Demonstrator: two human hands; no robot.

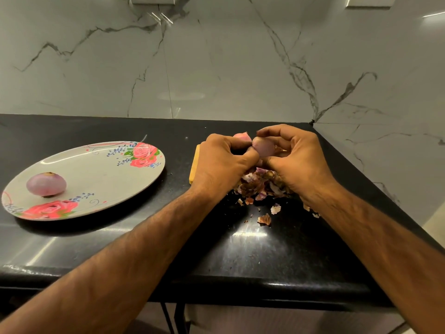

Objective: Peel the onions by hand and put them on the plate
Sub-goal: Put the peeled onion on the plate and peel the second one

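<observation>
1 smooth round onion (263, 148) gripped: L hand (222, 161), R hand (297, 160).

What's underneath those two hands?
A heap of onion skins lies on the counter, beside the edge of a yellow board. The left hand and right hand hide the rest.

Rose-patterned grey plate (101, 174), black veined-marble-backed counter (265, 256)

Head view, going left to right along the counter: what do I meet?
A peeled onion on the floral plate → yellow flat object, edge only → left hand → onion being peeled, held by both hands → right hand. The peel pile lies under the hands, so it is left out.
</observation>
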